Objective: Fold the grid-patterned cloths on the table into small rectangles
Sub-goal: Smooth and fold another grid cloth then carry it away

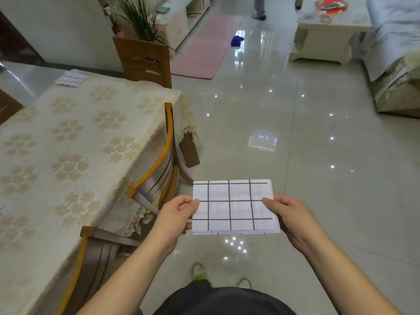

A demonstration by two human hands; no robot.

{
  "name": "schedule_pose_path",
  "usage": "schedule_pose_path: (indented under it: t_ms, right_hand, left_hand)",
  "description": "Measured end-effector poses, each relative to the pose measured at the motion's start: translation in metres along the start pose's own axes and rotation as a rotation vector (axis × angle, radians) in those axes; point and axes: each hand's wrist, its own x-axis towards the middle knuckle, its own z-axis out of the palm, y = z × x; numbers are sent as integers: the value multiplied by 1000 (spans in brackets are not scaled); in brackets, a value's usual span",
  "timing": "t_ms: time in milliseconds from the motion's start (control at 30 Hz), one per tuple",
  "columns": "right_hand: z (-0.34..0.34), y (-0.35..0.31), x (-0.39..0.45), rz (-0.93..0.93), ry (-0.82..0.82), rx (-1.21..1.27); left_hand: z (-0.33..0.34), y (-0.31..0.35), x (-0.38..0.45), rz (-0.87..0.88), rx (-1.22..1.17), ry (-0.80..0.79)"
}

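A white cloth with a dark grid (234,206), folded into a small rectangle of several layers, is held flat in the air over the floor, to the right of the table. My left hand (176,215) pinches its left edge, thumb on top. My right hand (288,215) pinches its right edge the same way. A second folded grid cloth (71,79) lies on the far corner of the table (68,144), which wears a cream floral tablecloth.
Two wooden chairs (156,164) are tucked at the table's right side, another (145,61) at its far end beside a potted plant. Glossy tiled floor spreads to the right, with a pink rug (204,51), a coffee table (329,30) and a sofa (395,64) beyond.
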Motion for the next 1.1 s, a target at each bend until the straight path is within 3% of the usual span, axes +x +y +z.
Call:
schedule_pose_path:
  t_ms: [733, 1100]
  right_hand:
    - [76, -123, 165, -69, 47, -87]
    - [55, -184, 263, -98, 64, -47]
  left_hand:
    - [-32, 89, 210, -24, -126, -29]
    - [12, 142, 315, -39, -84, 2]
